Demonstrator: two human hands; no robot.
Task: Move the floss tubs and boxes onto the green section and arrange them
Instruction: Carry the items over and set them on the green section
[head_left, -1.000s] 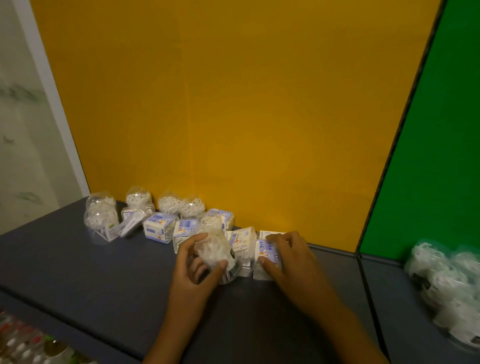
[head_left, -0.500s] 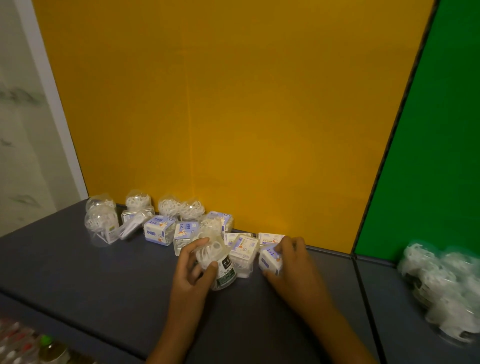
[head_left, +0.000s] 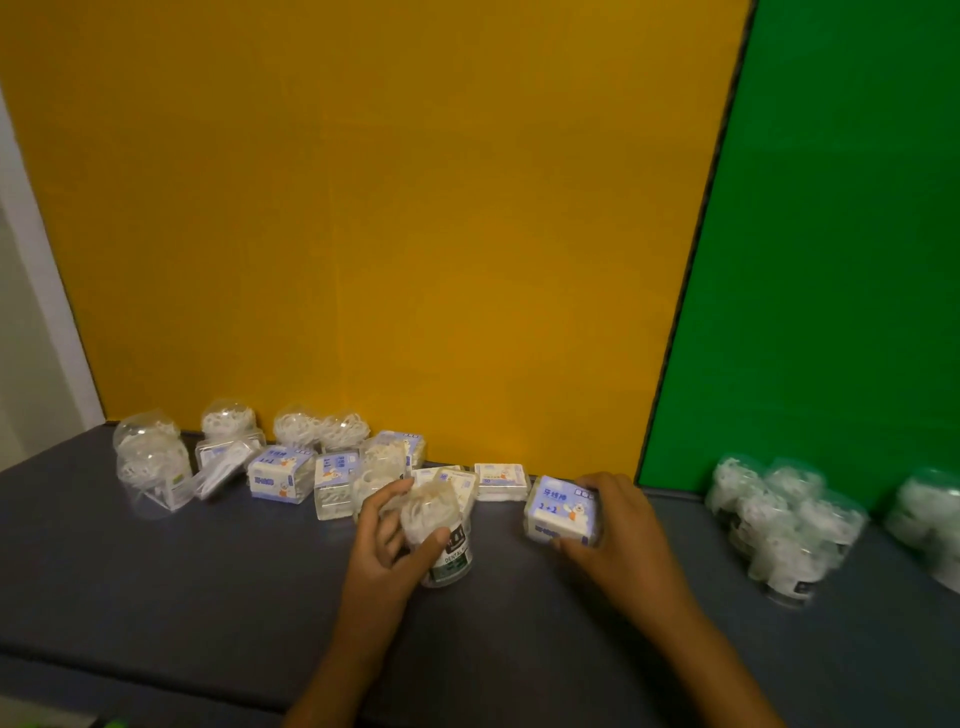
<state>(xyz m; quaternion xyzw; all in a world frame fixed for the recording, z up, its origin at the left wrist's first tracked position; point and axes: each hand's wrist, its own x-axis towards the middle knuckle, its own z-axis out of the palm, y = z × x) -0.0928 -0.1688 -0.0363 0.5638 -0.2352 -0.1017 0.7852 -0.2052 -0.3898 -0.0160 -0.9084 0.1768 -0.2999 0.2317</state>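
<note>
Clear floss tub (head_left: 441, 535) gripped in left hand (head_left: 387, 551), tilted, over the grey shelf (head_left: 208, 571) before the yellow panel (head_left: 363, 234). Right hand (head_left: 618, 535) clasps a blue-white floss box (head_left: 563, 512) near the green panel (head_left: 831, 260); tubs (head_left: 779, 519) already stand there.

Dark grey shelf surface (head_left: 156, 571); yellow-orange back panel (head_left: 363, 208) from 9 to 1 o'clock, green back panel (head_left: 831, 260) at 2 o'clock. Floss box (head_left: 563, 512), centre: white with pale blue-violet top, blue characters, orange-accented cartoon figure. Floss tub (head_left: 441, 540): clear, white contents, green-and-white label. Tubs on green section (head_left: 784, 525), 4 o'clock: clear, white contents.
</note>
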